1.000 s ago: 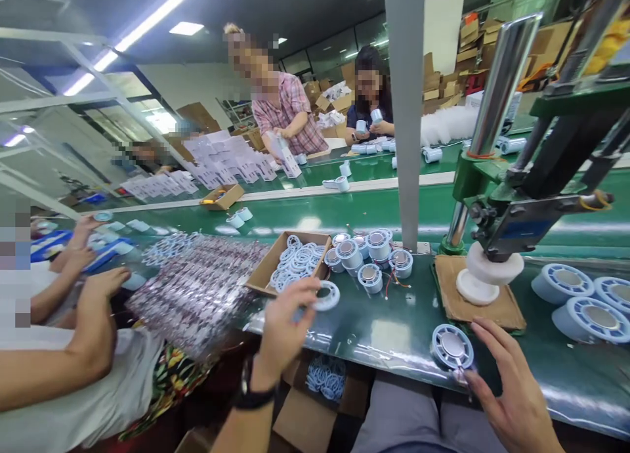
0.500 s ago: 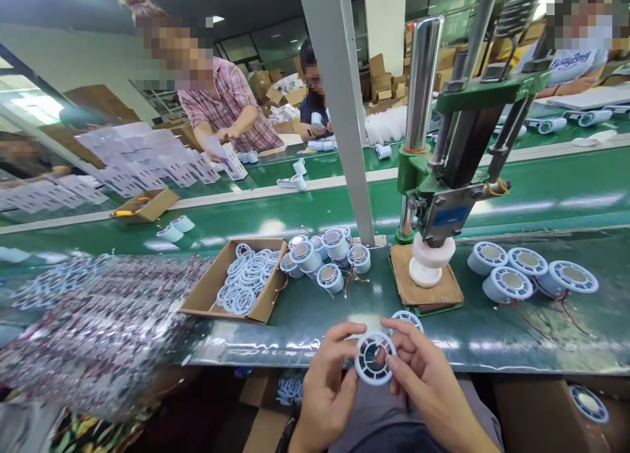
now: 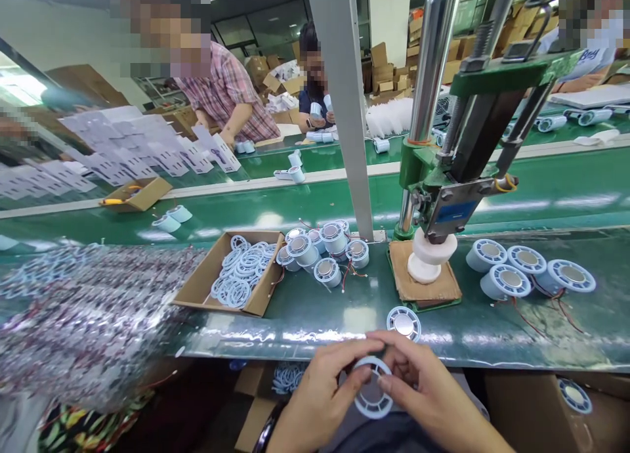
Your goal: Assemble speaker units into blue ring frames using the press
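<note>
Between my two hands is a light blue spoked plastic ring (image 3: 373, 415), held low in front of the bench edge. My left hand (image 3: 319, 384) grips its left side, with the thumb over the rim. On the opposite side my right hand (image 3: 418, 377) has its thumb and curled fingers on the ring. Part of the ring's upper right is covered by fingers. Just beyond the fingertips, a round blue unit with a silver disc centre (image 3: 404, 325) stands on the bench.
A green hand press (image 3: 450, 210) with a white pressing head (image 3: 428, 259) stands ahead. Left of it are several wired round units (image 3: 327, 272) and a cardboard box (image 3: 263, 302) of blue rings. More units (image 3: 512, 282) sit right. A co-worker (image 3: 229, 88) stands across the line.
My hands have lowered slightly with the ring, which is turned a little, and my left thumb now lies across it. The unit behind my fingers shows more fully.
</note>
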`<state>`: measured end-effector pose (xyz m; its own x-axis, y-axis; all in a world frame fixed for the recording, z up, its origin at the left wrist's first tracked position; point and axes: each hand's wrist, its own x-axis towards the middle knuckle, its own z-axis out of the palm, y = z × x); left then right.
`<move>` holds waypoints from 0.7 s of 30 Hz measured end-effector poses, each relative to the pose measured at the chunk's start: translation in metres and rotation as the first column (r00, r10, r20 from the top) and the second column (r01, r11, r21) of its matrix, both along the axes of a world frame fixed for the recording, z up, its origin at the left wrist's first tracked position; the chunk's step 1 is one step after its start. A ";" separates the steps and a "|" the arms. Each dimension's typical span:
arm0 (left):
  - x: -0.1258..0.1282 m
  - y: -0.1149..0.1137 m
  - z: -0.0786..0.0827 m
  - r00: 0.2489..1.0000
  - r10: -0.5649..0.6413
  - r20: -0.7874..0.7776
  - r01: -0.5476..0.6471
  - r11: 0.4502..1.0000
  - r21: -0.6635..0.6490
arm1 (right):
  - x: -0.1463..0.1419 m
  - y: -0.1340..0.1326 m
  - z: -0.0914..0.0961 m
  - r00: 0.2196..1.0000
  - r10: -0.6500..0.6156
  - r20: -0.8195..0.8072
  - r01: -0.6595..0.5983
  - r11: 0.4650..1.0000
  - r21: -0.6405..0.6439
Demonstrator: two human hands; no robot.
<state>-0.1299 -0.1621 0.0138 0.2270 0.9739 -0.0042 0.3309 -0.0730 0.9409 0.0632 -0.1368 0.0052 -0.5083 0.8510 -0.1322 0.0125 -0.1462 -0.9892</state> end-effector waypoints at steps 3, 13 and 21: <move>0.001 -0.001 0.000 0.989 0.083 0.119 -0.082 0.997 -0.012 | -0.003 -0.003 -0.003 0.996 -0.052 -0.070 0.047 0.996 -0.073; 0.029 -0.031 -0.051 0.940 0.333 0.075 -0.341 0.926 0.162 | -0.004 -0.009 -0.017 0.936 -0.275 -0.221 0.250 0.958 -0.138; 0.026 -0.030 -0.049 0.933 0.354 0.070 -0.361 0.910 0.206 | -0.003 -0.011 -0.016 0.947 -0.243 -0.212 0.217 0.967 -0.136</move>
